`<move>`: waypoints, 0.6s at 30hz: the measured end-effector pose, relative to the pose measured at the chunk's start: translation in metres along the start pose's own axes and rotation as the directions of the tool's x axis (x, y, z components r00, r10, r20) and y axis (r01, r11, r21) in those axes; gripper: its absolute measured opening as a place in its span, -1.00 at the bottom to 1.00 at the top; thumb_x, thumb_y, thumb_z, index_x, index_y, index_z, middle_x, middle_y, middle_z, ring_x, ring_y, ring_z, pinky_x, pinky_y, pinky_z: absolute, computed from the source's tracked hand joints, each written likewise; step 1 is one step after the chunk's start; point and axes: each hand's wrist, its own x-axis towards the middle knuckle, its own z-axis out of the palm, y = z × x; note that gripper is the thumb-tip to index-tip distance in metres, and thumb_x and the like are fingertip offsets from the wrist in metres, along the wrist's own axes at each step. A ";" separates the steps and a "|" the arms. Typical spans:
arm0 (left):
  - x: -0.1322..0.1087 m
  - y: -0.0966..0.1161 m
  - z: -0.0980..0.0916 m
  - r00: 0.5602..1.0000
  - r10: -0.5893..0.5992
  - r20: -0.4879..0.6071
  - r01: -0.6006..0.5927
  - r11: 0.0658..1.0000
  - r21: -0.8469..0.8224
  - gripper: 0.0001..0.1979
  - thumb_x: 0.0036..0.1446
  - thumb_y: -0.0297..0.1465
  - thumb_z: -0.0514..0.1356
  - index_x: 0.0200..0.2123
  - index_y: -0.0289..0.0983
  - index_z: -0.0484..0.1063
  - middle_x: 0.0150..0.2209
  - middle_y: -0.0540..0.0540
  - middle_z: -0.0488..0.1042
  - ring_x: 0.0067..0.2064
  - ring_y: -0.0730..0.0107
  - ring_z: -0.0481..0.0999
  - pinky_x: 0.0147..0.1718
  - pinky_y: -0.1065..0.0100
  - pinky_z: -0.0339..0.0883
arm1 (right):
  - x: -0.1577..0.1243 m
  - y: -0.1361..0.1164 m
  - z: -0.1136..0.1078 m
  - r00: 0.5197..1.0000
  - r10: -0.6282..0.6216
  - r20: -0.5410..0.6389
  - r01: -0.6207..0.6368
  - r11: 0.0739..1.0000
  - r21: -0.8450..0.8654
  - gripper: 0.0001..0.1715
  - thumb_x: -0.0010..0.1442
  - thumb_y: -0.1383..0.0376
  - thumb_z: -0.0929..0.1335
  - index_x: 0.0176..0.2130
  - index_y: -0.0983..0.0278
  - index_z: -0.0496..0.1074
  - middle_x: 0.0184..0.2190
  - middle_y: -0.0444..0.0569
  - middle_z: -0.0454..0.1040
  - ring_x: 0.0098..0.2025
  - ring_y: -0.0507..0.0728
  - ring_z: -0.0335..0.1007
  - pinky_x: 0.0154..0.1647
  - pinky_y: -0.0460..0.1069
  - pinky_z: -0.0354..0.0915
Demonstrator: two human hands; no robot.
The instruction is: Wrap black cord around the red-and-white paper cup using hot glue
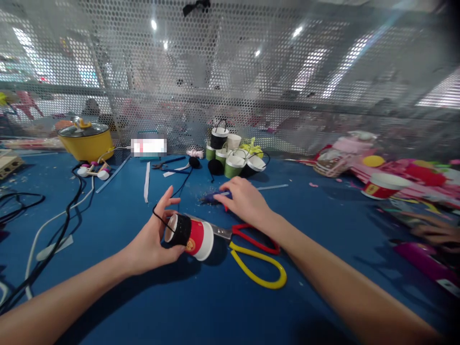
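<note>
In my left hand [149, 247] is a red and white paper cup [199, 238], tipped on its side. Black yarn [182, 229] wraps part of the cup, and a strand loops past my fingers toward a black yarn ball [194, 162]. My right hand [242, 201] has its fingers closed around a small dark blue tool [223, 195] lying low at the table; my fingers hide part of it, so its kind is unclear. Between my hands lie large scissors [258, 272] with one red and one yellow handle, the blades partly behind the cup.
Several yarn-wrapped cups [235, 164] with handles stand at the back beside pliers [168, 165]. A yellow pot [86, 143] and cables [66, 218] occupy the left. Pink craft pieces, another paper cup [384, 186] and someone else's hand [436, 230] are at right.
</note>
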 end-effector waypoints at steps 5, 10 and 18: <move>0.000 0.005 0.003 1.000 -0.005 0.015 0.006 1.000 -0.027 0.03 -0.12 -0.49 0.27 0.27 -0.03 -0.35 0.12 -0.18 0.15 0.03 0.17 0.33 -0.06 0.19 0.30 | -0.018 -0.080 -0.011 0.837 -0.546 0.033 0.523 0.816 0.246 -0.73 0.08 0.14 0.37 -0.33 0.29 0.53 -0.42 -0.02 0.37 -0.29 0.11 0.28 -0.26 -0.02 0.21; 0.001 0.012 0.003 0.999 -0.042 0.023 0.044 0.993 -0.113 0.04 -0.11 -0.45 0.29 0.27 -0.03 -0.35 0.05 -0.16 0.24 -0.01 0.17 0.39 -0.07 0.16 0.32 | -0.022 -0.096 -0.016 0.818 -0.562 0.119 0.479 0.782 0.398 -0.82 0.09 0.38 0.32 -0.52 0.34 0.45 -0.49 -0.10 0.39 -0.44 0.00 0.24 -0.41 -0.08 0.14; 0.001 0.012 0.003 0.996 -0.065 0.057 0.078 0.962 -0.263 0.09 -0.19 -0.48 0.35 0.25 0.02 -0.30 0.11 -0.17 0.10 -0.05 0.26 0.32 -0.14 0.22 0.31 | -0.032 -0.052 -0.023 0.967 -0.220 0.126 0.064 0.691 0.720 -0.79 0.06 0.25 0.36 -0.53 0.32 0.37 -0.61 -0.21 0.29 -0.55 -0.06 0.10 -0.53 -0.11 0.08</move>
